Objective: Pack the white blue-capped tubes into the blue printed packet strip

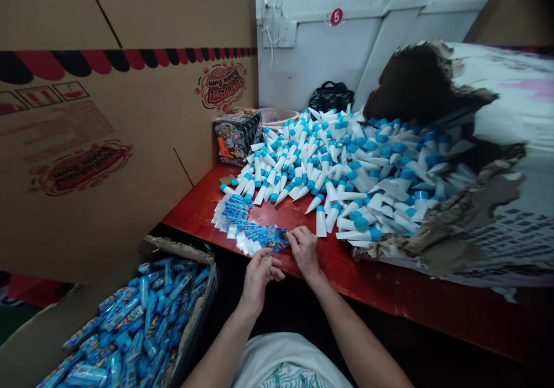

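Note:
Blue printed sleeves with clear ends [236, 220] lie fanned out in a curved row near the front edge of the red table. My right hand [304, 249] pinches the right end of a blue sleeve [277, 239] at the end of the row. Just below that sleeve, my left hand [260, 273] has its fingers curled and partly apart, close to the sleeve's lower edge; no held object shows in it. A large heap of white tubes with blue caps [320, 157] spreads behind both hands.
A torn carton [489, 203] spills tubes at the right. An open box of wrapped blue tubes [142, 319] stands lower left. Tall cardboard [130, 105] borders the left side. A printed box [237, 137], pink basin [279, 115] and dark bag [331, 96] are at the back.

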Action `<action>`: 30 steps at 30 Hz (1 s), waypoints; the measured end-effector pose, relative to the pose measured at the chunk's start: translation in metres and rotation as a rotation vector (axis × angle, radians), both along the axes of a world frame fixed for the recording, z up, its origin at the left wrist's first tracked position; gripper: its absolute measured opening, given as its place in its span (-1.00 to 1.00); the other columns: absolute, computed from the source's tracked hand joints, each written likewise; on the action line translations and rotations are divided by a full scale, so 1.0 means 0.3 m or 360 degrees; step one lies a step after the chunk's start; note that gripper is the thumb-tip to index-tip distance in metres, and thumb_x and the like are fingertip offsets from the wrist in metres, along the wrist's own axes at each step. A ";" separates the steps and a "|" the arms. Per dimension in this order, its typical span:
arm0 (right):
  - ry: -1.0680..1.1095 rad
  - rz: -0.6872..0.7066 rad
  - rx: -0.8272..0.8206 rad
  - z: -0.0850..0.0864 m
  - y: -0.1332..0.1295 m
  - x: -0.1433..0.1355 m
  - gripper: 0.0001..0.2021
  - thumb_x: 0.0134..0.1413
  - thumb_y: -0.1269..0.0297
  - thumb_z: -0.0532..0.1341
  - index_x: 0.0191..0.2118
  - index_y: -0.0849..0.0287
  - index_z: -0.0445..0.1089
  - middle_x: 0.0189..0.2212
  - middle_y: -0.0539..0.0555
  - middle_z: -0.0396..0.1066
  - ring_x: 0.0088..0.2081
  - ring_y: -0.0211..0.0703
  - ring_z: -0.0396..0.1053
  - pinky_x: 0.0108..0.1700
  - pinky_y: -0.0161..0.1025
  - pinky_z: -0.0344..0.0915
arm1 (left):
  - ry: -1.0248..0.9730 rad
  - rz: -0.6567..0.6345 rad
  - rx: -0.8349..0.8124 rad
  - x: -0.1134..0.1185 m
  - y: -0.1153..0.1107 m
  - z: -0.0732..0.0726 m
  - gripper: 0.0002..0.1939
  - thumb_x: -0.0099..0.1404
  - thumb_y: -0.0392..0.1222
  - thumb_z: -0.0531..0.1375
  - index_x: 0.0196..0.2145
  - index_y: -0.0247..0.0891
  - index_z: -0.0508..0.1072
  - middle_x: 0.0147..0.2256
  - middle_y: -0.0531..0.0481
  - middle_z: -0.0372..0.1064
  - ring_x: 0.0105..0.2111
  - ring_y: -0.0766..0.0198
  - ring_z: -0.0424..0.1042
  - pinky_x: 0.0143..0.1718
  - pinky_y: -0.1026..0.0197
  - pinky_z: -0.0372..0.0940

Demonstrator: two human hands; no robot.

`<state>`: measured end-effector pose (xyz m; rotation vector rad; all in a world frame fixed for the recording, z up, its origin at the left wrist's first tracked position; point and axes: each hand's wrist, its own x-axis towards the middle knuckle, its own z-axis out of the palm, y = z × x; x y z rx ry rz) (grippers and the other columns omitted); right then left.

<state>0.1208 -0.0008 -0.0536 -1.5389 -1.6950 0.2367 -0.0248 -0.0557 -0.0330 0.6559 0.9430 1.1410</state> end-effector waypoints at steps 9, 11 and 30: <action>0.0193 0.0105 0.0096 0.075 -0.082 0.059 -0.79 0.20 0.22 0.09 -0.39 0.15 0.39 -0.35 0.07 0.38 -0.22 -0.12 0.32 -0.08 -0.15 0.13 | -0.0011 0.0037 0.0178 0.125 0.129 0.014 -0.77 0.16 -0.08 0.22 -0.35 -0.24 0.26 -0.54 0.14 0.30 -0.67 0.41 0.28 -0.61 0.33 0.17; 0.0500 0.0204 0.0019 0.082 -0.080 0.084 -0.80 0.17 0.17 0.10 -0.25 0.14 0.40 -0.26 0.10 0.39 -0.19 -0.11 0.33 -0.09 -0.17 0.20 | -0.0054 0.0006 0.0211 0.127 0.143 0.021 -0.78 0.15 -0.10 0.23 -0.40 -0.25 0.27 -0.53 0.14 0.29 -0.66 0.43 0.27 -0.62 0.34 0.16; 0.1420 0.0345 -0.0685 0.007 -0.047 0.062 -0.60 -0.03 -0.07 0.22 -0.59 0.19 0.29 -0.70 -0.08 0.24 -0.63 -0.32 0.15 -0.56 -0.36 0.05 | -0.0142 -0.0223 0.0090 0.126 0.133 0.015 -0.76 0.13 -0.10 0.26 -0.32 -0.30 0.38 -0.52 0.07 0.35 -0.63 0.39 0.30 -0.62 0.34 0.20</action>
